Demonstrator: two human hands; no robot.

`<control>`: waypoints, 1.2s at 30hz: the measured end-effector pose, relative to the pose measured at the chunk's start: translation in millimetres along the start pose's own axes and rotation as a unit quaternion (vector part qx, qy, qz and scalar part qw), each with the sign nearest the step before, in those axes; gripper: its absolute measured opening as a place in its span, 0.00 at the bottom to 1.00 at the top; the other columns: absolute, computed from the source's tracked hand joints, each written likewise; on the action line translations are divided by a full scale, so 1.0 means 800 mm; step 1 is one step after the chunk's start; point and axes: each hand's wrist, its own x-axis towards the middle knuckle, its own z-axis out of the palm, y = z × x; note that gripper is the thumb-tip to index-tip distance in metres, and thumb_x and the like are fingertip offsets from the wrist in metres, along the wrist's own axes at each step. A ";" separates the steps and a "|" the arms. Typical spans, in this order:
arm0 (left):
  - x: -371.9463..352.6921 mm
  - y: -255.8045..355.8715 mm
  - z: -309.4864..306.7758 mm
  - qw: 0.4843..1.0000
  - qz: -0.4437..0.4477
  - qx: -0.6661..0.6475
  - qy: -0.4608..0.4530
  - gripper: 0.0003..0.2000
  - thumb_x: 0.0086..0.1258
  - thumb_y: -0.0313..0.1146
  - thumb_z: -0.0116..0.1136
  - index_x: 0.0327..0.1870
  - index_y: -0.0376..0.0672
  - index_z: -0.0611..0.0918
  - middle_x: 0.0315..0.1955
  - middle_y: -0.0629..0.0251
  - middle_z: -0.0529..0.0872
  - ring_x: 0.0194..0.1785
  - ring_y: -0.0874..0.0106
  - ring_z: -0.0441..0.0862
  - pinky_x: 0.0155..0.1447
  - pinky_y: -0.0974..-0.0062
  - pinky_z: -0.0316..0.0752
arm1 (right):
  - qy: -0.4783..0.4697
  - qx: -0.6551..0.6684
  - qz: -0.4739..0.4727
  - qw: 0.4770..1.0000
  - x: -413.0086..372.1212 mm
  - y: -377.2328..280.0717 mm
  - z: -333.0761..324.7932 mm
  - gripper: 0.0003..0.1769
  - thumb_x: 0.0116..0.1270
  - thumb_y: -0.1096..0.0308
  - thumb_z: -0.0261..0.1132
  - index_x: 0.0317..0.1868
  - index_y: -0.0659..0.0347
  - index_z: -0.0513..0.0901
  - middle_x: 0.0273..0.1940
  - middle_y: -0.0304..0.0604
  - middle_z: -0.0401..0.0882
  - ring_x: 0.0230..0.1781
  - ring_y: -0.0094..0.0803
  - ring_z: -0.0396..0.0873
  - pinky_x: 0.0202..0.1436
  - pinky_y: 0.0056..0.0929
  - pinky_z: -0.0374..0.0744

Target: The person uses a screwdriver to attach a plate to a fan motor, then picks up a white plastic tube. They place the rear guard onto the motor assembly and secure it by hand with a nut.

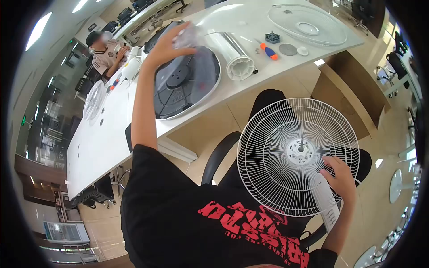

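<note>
My right hand (340,177) grips the lower right of a white wire fan guard (272,134) with its motor hub (299,152), held over my lap. My left hand (172,41) reaches out over the table and closes on a clear plastic fan blade piece (187,35) above the dark round fan base (183,85).
On the white table (103,138) lie a white ribbed cylinder (234,56), an orange-and-blue screwdriver (269,51), a dark nut (272,37), a grey disc (288,49) and another guard (308,24). A seated person (105,51) works at the far end. A black chair arm (219,154) is beside my lap.
</note>
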 end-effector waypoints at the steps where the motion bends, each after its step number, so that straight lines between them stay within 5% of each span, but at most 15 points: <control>1: -0.016 -0.044 -0.004 0.998 -0.053 -0.014 0.007 0.50 0.55 0.52 0.81 0.82 0.54 0.68 0.74 0.58 0.76 0.74 0.63 0.73 0.76 0.59 0.66 | 0.000 -0.003 -0.002 1.000 0.000 0.001 0.001 0.21 0.67 0.65 0.72 0.59 0.63 0.83 0.50 0.47 0.84 0.52 0.46 0.82 0.59 0.40 0.79; 6: -0.101 -0.206 0.008 0.982 -0.187 0.002 -0.002 0.53 0.54 0.51 0.82 0.82 0.48 0.66 0.73 0.48 0.75 0.77 0.58 0.70 0.79 0.60 0.63 | 0.003 -0.013 -0.024 1.000 0.000 -0.001 0.000 0.21 0.66 0.66 0.72 0.58 0.63 0.83 0.50 0.47 0.84 0.52 0.46 0.82 0.59 0.40 0.78; 18: -0.115 -0.272 0.064 0.982 -0.176 -0.007 -0.066 0.55 0.52 0.49 0.83 0.83 0.47 0.64 0.73 0.46 0.75 0.73 0.53 0.76 0.76 0.63 0.69 | -0.004 -0.040 -0.033 0.999 0.008 -0.013 -0.003 0.21 0.66 0.66 0.73 0.57 0.62 0.84 0.48 0.48 0.85 0.51 0.47 0.82 0.58 0.41 0.79; 21: -0.122 -0.281 0.061 0.983 -0.127 0.119 -0.060 0.51 0.59 0.58 0.76 0.82 0.45 0.66 0.79 0.49 0.68 0.81 0.56 0.65 0.81 0.59 0.61 | 0.038 -0.051 -0.046 0.997 -0.001 0.003 0.003 0.18 0.65 0.69 0.72 0.55 0.64 0.85 0.46 0.50 0.86 0.49 0.49 0.84 0.56 0.42 0.80; 23: -0.115 -0.201 0.057 0.984 -0.047 0.173 0.018 0.38 0.71 0.50 0.69 0.78 0.40 0.71 0.78 0.54 0.71 0.81 0.58 0.66 0.80 0.59 0.60 | 0.037 -0.049 -0.027 0.998 -0.001 -0.009 -0.009 0.19 0.67 0.64 0.73 0.56 0.61 0.86 0.49 0.49 0.87 0.51 0.48 0.84 0.58 0.43 0.80; 25: -0.113 -0.021 0.062 0.995 -0.058 -0.029 0.081 0.32 0.73 0.45 0.66 0.74 0.38 0.74 0.74 0.55 0.76 0.78 0.62 0.70 0.79 0.60 0.62 | 0.070 -0.045 -0.008 0.996 -0.008 -0.020 -0.015 0.18 0.67 0.64 0.73 0.54 0.61 0.86 0.47 0.48 0.88 0.50 0.46 0.84 0.57 0.42 0.80; 30: -0.136 0.172 0.172 0.971 0.104 -0.194 -0.098 0.27 0.73 0.35 0.65 0.71 0.38 0.76 0.73 0.57 0.76 0.77 0.62 0.71 0.79 0.61 0.63 | 0.103 -0.072 0.002 0.992 -0.016 -0.029 -0.024 0.15 0.68 0.64 0.72 0.52 0.61 0.87 0.46 0.45 0.89 0.51 0.44 0.84 0.57 0.41 0.80; 33: -0.128 0.212 0.282 0.948 0.117 -0.252 -0.153 0.27 0.68 0.35 0.71 0.68 0.37 0.79 0.69 0.55 0.78 0.74 0.58 0.73 0.77 0.62 0.65 | 0.143 -0.117 -0.008 0.983 -0.021 -0.037 -0.027 0.16 0.68 0.64 0.72 0.53 0.61 0.87 0.48 0.45 0.88 0.53 0.43 0.84 0.60 0.41 0.79; 36: -0.130 0.190 0.328 0.983 0.126 -0.127 -0.037 0.28 0.67 0.38 0.73 0.67 0.39 0.79 0.65 0.54 0.81 0.68 0.54 0.77 0.72 0.58 0.70 | 0.270 -0.119 0.022 0.955 -0.037 -0.021 -0.029 0.20 0.68 0.63 0.73 0.57 0.61 0.86 0.55 0.48 0.85 0.59 0.44 0.81 0.64 0.41 0.77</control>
